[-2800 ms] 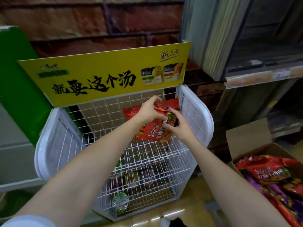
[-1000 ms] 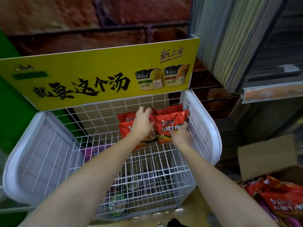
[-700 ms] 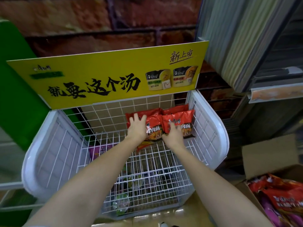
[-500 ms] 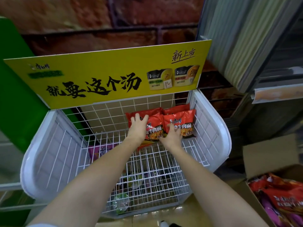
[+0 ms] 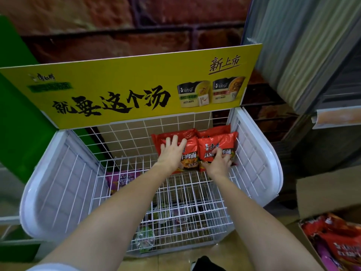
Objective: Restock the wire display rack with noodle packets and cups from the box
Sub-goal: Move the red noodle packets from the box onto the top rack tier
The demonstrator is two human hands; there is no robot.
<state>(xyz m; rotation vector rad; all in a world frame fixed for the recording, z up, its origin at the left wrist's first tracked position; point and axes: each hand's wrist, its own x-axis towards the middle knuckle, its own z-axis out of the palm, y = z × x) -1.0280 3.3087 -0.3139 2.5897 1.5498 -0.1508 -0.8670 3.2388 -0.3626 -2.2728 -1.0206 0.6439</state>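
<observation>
The white wire display rack stands before me under a yellow sign. Several red noodle packets stand upright against the back right of its top shelf. My left hand lies flat with spread fingers on the front left red packet. My right hand has its fingers curled on the lower edge of the front right packet. A purple packet shows on the shelf below at the left. Noodle cups sit on the lower shelves, seen through the wire.
A cardboard box with red and purple packets stands on the floor at the lower right. A brick wall runs behind the rack. A green panel is at the left, dark store shelving at the right.
The red packets went from held in the air to standing in the back right corner. Both hands stayed on them, shifting slightly as they straightened the front two.
</observation>
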